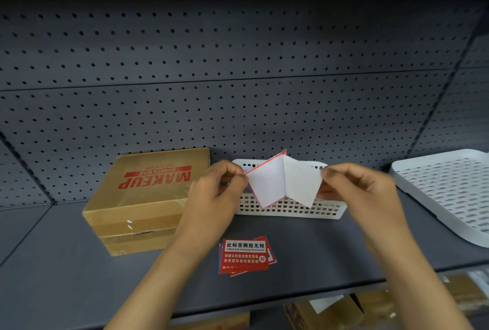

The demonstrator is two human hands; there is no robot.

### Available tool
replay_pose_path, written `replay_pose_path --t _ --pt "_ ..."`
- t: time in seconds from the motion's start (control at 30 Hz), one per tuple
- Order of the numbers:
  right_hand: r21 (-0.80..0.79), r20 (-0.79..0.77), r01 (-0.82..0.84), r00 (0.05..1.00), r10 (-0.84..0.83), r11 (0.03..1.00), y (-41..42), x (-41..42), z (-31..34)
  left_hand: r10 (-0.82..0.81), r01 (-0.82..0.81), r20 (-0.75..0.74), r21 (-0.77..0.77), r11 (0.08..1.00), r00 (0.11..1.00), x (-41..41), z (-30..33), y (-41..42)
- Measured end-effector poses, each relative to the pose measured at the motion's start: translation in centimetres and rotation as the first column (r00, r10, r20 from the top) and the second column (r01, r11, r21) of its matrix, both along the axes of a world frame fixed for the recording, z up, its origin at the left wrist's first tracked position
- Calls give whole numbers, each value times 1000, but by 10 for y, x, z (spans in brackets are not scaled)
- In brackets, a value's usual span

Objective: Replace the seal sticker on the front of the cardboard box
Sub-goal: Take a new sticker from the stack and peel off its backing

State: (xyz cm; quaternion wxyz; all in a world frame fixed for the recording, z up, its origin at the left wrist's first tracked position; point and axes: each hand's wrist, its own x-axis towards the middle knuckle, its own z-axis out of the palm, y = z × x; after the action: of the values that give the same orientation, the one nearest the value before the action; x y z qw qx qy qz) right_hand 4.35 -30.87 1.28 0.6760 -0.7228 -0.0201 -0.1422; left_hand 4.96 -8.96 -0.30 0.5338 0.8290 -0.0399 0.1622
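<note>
A brown cardboard box (148, 197) printed MAKEUP in red lies on the grey shelf, left of centre, its taped front face toward me. Both hands hold one seal sticker (267, 184) in the air above the shelf, white back toward me, red edge showing. My left hand (219, 184) pinches the sticker's left corner. My right hand (354, 186) pinches the white backing paper (301, 184), which is partly split away from the sticker along a middle fold. A small stack of red seal stickers (246, 255) lies on the shelf below my hands.
A white perforated plastic basket (288, 210) stands behind the held sticker, against the pegboard back wall (238, 65). A large white perforated tray (447, 189) sits at the right. More cardboard boxes (370, 306) show on the shelf below the front edge.
</note>
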Motion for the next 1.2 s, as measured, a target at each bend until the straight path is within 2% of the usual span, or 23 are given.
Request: replay_pose_path --t 0.2,0.4,0.6,0.7,0.8,0.9,0.97,1.07,1.2 --pt "21 -36 61 998 -60 998 -16 8 -1 87 -99 -135 -84 992 987 16 -2 3" --pt "129 -33 150 989 -147 980 -37 11 -1 189 -224 -220 -145 964 957 37 2 8" --pt "166 -11 182 983 -182 969 -49 19 1 143 -178 -231 -140 974 962 57 -2 -16" --pt "181 -23 184 983 -183 966 -51 25 -1 174 -210 -244 -129 969 954 73 -8 -34" --pt "180 -56 181 983 -174 967 -50 32 -5 171 -202 -292 -80 976 941 90 -17 -51" --pt "174 -81 167 985 -155 970 -47 38 -9 128 -173 -351 -98 980 928 97 -22 -66" --pt "171 -84 163 985 -150 972 -46 40 -9 112 -157 -332 -113 981 937 97 -23 -72" --pt "153 -77 164 985 -154 974 -43 43 -8 58 -82 -194 -119 990 979 86 -16 -74" --pt "115 -38 145 989 -142 983 -32 44 -6 -162 155 -57 -117 981 985 54 0 -83"
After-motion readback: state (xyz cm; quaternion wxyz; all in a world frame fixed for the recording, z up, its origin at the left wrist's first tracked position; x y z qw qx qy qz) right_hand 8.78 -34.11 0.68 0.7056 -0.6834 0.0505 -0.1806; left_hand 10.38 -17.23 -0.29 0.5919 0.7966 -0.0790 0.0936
